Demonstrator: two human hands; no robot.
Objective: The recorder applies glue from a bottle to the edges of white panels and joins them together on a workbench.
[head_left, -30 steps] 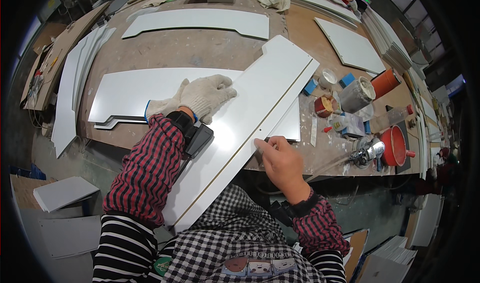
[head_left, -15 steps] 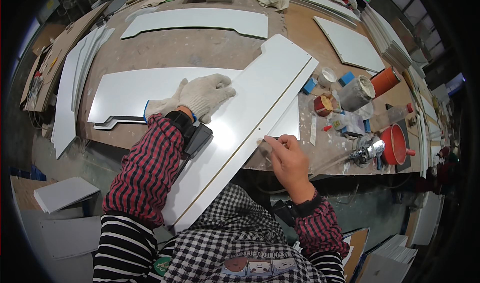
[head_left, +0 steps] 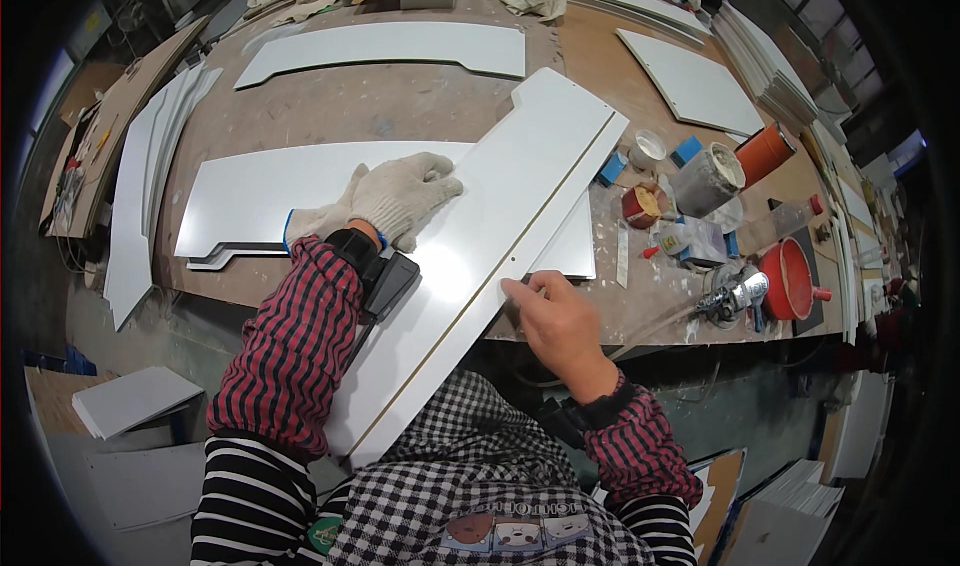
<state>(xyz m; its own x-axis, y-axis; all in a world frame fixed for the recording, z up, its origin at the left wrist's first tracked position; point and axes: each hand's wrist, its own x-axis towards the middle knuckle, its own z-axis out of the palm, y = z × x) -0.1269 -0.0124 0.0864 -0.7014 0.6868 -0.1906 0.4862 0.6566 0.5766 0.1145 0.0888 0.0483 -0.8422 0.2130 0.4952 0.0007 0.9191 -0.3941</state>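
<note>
A long white panel with a dark groove along its length lies slantwise, its near end at my lap. My left hand, in a pale knitted glove, rests on its upper face with the fingers loosely bent and apart. My bare right hand is at the panel's right edge, fingers curled in and a fingertip touching the surface beside the groove, near a small dark hole. Whatever may be between those fingers is hidden. Under the slanted panel lie other white panels with notched edges.
At the right stand a filler-smeared jar, an orange cylinder, a red bowl, a metal air tool, blue blocks and a clear bottle. Another white panel lies farther back. Panel stacks lean at the left.
My right hand has slid a little left along the panel edge, its fingertip now on the surface nearer the groove. My left hand stays on the panel. The whole view has shifted slightly.
</note>
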